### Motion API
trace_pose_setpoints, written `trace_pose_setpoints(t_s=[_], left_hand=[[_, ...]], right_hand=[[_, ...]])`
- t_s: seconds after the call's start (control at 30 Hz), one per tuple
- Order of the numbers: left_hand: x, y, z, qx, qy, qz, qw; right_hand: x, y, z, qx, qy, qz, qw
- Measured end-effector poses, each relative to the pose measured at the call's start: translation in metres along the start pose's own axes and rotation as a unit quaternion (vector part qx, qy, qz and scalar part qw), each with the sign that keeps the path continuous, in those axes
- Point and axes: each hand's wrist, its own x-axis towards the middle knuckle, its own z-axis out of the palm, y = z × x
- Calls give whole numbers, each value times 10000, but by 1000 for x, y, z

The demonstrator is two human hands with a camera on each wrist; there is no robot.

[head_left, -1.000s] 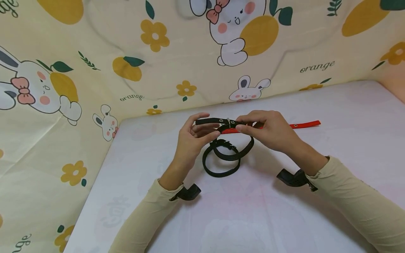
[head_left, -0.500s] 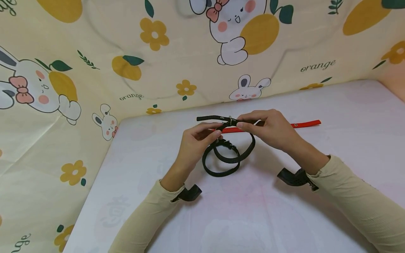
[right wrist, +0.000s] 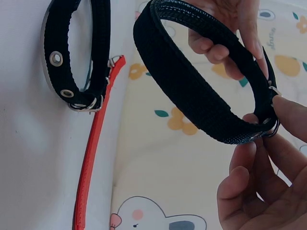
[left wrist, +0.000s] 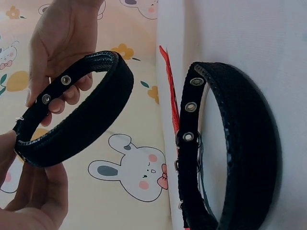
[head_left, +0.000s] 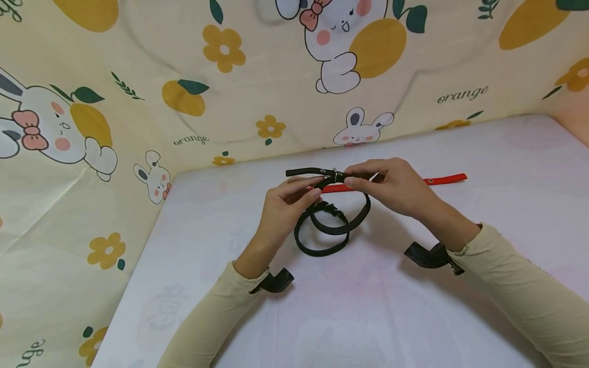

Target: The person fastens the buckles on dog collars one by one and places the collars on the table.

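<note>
Left hand [head_left: 282,204] lowered onto strap end, right hand [head_left: 391,186] pinching buckle [head_left: 337,176] of black collar [head_left: 342,214], threading advancing.

A black collar [left wrist: 79,115], looped, hangs in the air between two hands. The left hand [left wrist: 29,191] pinches its lower end near the buckle; the right hand [left wrist: 64,43] holds the eyelet strap. Beside it, a second black collar [left wrist: 230,143] stands on the white surface [left wrist: 268,43], a red strap [left wrist: 170,91] just behind.
</note>
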Motion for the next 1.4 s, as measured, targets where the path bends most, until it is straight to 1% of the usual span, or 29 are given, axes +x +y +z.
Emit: trace_pose_setpoints(t_s=[0.23, 0.43, 0.6, 0.73, 0.83, 1.0, 1.13, 1.23, 1.4], left_hand=[[2, 0, 0, 44, 30, 47, 10000], [2, 1, 0, 329, 91, 181, 9993], [2, 1, 1, 399, 105, 276, 9988], [4, 0, 2, 339, 188, 260, 9989], [5, 0, 2, 394, 185, 177, 9989], [5, 0, 0, 756, 55, 31, 9971], [5, -1, 0, 839, 150, -42, 9963], [4, -1, -1, 816, 216, 7, 9964], [2, 0, 0, 721, 160, 165, 9971]], right_hand=[[3, 3, -5, -305, -172, -353, 9988], [3, 4, -7, -489, -207, -487, 9974], [4, 3, -7, -583, -127, -475, 9971], [5, 4, -7, -663, -107, -465, 9967], [5, 4, -7, -645, -131, -430, 9969], [5, 3, -7, -524, -126, -330, 9980], [4, 3, -6, -537, -165, -373, 9977], [4, 4, -4, -556, -180, -403, 9975], [4, 5, -3, -535, -148, -452, 9974]])
